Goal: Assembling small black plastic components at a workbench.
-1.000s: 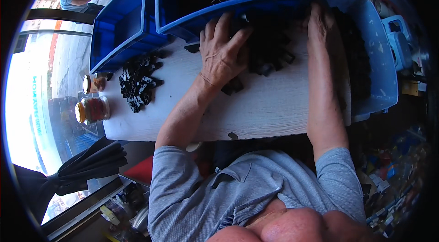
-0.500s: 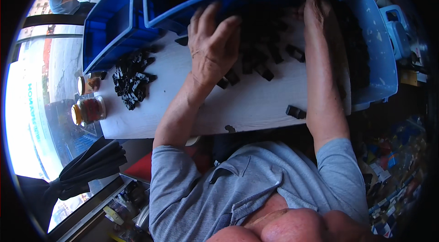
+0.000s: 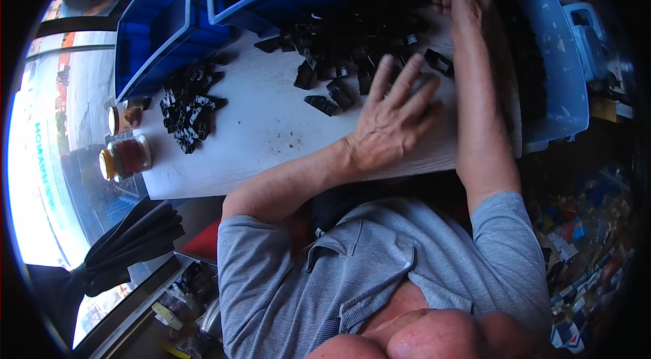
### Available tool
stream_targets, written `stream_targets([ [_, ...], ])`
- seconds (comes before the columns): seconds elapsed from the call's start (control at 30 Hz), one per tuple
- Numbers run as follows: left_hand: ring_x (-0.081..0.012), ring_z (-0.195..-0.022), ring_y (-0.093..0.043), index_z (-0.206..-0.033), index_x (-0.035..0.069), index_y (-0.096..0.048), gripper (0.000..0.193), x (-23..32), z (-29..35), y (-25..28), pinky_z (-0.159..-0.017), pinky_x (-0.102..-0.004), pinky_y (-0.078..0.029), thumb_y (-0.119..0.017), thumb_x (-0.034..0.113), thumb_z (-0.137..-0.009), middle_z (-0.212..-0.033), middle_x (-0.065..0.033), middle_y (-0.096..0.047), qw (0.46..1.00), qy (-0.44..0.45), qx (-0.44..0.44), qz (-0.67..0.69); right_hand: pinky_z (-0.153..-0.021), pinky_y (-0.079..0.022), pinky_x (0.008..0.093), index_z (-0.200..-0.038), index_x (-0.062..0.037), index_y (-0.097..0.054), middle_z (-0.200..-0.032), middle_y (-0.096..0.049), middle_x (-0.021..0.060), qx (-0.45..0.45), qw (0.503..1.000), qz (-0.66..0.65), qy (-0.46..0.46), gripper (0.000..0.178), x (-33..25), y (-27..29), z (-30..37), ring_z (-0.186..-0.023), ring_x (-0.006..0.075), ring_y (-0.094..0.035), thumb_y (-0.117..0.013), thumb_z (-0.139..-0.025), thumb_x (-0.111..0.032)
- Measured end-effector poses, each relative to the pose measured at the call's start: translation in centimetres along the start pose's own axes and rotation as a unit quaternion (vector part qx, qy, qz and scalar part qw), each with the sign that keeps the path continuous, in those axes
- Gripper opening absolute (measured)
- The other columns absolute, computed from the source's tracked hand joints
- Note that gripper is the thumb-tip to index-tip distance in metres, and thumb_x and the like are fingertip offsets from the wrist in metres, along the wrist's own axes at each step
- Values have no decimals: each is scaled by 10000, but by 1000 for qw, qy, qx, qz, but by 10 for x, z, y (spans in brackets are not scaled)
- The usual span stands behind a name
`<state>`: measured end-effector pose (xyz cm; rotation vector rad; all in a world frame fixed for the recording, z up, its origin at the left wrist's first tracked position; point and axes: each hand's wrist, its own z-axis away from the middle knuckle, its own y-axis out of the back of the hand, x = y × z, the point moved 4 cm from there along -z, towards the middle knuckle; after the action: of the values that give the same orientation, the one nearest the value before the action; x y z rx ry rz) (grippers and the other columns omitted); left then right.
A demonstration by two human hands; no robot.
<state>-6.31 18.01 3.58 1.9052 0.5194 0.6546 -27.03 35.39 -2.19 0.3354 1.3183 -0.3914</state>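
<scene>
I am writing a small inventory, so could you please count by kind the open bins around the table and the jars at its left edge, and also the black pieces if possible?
Dark-blue bins: 2
Light-blue bin: 1
Jars: 2
Total: 5
Black pieces: too many and overlapping to count, so not in the total.

Turquoise lettering (image 3: 39, 145) in capitals runs down the bright window (image 3: 24, 196) at the far left, turned sideways; whether it stands on the glass or on something beyond cannot be told. Its upper letters are clearest, the lower ones blur. Any print on the small packets (image 3: 567, 336) at lower right is too small to read.
</scene>
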Motion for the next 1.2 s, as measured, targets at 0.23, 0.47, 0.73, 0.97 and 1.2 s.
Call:
stream_targets([
  [0.23, -497, -1478, -248, -1219, 257, -691, 415, -29, 12, 29, -1136, -756, -129, -755, 238, -809, -1484, -179, -448, 983, 124, 127, -55, -561, -578, 327, -914, -73, -574, -632, -566, 37, -9, 999, -38, 13, 409, -18, -5, 28, -605, 175, -663, -634, -965, -474],
  [0.47, -566, -1437, -234, -1488, 176, -471, 725, -79, 54, 37, -1091, -762, -195, -707, 489, -878, -1556, -300, -289, 960, 257, 106, -23, -546, -560, 321, -921, -60, -604, -626, -555, 39, -9, 999, -52, 8, 388, -26, -10, 36, -577, 162, -634, -613, -964, -445],
  [0.73, -512, -1392, -330, -1467, 174, -493, 651, -89, 21, 29, -1043, -659, -321, -692, 421, -899, -1537, -290, -331, 956, 250, 108, -109, -551, -560, 328, -900, -87, -601, -610, -511, 25, -6, 999, -37, -8, 407, -22, -9, 30, -587, 160, -611, -609, -969, -488],
  [0.97, -399, -1200, -529, -1316, 160, -612, 524, -106, -35, 103, -954, -514, -450, -758, 334, -845, -1333, -189, -567, 951, 76, 268, -138, -537, -525, 315, -934, -97, -596, -639, -512, 19, 9, 999, -35, 7, 438, -21, -6, 27, -598, 149, -581, -558, -993, -530],
  [1.2, -368, -1283, -555, -1487, 200, -493, 741, -252, -121, 79, -994, -490, -520, -712, 573, -885, -1408, -176, -566, 975, 221, -6, 6, -577, -481, 305, -1322, -83, -620, -923, -647, 109, -4, 999, 19, 32, 554, -23, -9, 21, -685, 170, -598, -505, -1016, -529],
])
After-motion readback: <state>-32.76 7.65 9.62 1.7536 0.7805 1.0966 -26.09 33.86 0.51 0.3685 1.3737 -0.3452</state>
